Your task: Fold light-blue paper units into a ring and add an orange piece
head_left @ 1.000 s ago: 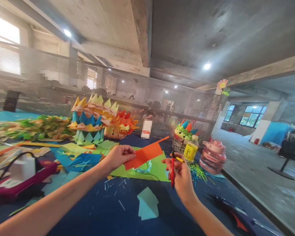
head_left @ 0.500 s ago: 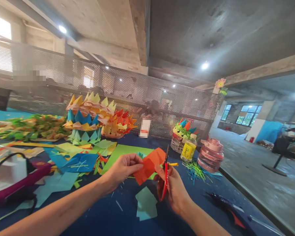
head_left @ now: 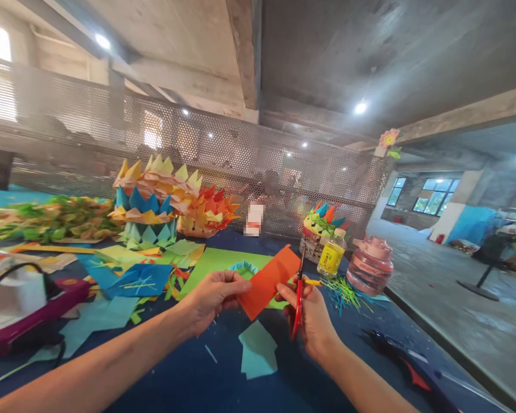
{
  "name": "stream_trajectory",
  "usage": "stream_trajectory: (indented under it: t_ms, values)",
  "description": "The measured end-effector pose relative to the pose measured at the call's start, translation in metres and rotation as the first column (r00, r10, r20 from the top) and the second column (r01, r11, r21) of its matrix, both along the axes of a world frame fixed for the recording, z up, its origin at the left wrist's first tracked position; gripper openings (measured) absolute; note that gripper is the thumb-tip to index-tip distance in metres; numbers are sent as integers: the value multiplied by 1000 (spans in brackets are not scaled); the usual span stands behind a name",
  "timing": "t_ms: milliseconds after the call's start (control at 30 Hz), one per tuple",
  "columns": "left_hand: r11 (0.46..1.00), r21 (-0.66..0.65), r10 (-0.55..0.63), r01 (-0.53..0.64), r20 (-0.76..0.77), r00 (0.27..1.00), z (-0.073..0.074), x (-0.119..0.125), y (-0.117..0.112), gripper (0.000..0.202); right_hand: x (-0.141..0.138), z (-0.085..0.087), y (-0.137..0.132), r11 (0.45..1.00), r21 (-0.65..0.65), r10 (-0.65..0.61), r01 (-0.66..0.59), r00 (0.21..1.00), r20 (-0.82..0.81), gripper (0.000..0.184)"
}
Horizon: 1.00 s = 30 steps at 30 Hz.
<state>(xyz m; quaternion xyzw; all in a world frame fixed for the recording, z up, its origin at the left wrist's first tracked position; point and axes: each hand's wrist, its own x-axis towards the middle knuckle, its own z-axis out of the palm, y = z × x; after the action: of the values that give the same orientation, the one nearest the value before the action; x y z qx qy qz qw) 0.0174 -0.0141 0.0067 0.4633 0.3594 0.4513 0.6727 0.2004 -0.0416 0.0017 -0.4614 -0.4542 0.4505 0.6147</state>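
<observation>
An orange strip of paper (head_left: 270,280) is held tilted above the table, its upper end towards the right. My left hand (head_left: 217,295) pinches its left edge between thumb and fingers. In my right hand (head_left: 307,315) are red-handled scissors (head_left: 300,304), blades pointing up beside the paper's right end. A yellow stick-like piece (head_left: 313,282) juts out by the right fingers; what it belongs to I cannot make out. The right fingertips are at the lower right edge of the orange paper. Beneath the hands lie pale teal paper pieces (head_left: 258,351).
A green sheet (head_left: 210,261) lies behind the hands, with a teal folded ring (head_left: 243,267) on it. Folded-paper baskets (head_left: 150,221) stand at back left. On the right are a yellow-labelled bottle (head_left: 331,255), a pink water jug (head_left: 370,267), thin paper strips (head_left: 348,293) and a glue gun (head_left: 406,358).
The orange paper now shows longer and flatter, its upper end raised to the right. My right hand with the scissors has shifted slightly right, and its fingertips have moved away from the paper's middle.
</observation>
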Motion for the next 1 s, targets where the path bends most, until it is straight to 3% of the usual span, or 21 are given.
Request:
stream_trajectory:
  t_ms: [267,1000]
  values:
    - [998,-57,19,-19,1,1000,2,1,-2,24,0,2,0,1000,-5,-7,7,997,-80,36]
    - [998,-24,62,-61,21,998,-7,5,-1,21,-3,1,0,994,-111,-37,10,968,-248,47]
